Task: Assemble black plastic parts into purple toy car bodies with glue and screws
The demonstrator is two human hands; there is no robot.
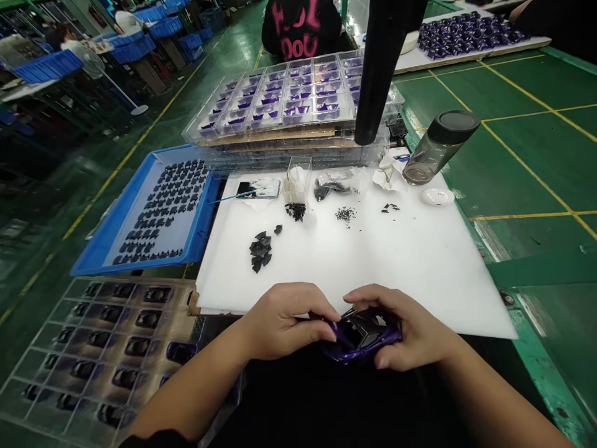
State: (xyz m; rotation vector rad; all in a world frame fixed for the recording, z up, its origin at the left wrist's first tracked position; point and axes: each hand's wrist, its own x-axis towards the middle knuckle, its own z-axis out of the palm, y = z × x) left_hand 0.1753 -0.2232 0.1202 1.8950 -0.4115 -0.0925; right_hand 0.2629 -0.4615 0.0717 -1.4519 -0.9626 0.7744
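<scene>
A glossy purple model car body (345, 354) with black window areas is held above my lap, just off the table's near edge. My right hand (403, 333) wraps its right end, thumb below and fingers over the top. At the other end, my left hand (293, 320) has thumb and forefinger closed against the car's edge; whatever lies between those fingertips is hidden. Beyond my hands, curved black plastic parts (260, 249) lie in a loose group on the white work surface (373, 267). Smaller black pieces form a pile (295, 211), and tiny ones are scattered (346, 214) to its right.
A blue bin (196, 239) of black parts stands left; below it a clear tray (44, 330) holds model cars. Stacked clear trays (224, 134) with purple parts rise behind. A dark-lidded bottle (433, 152) leans at back right. A black post (373, 81) hangs overhead. A person (302, 28) is opposite.
</scene>
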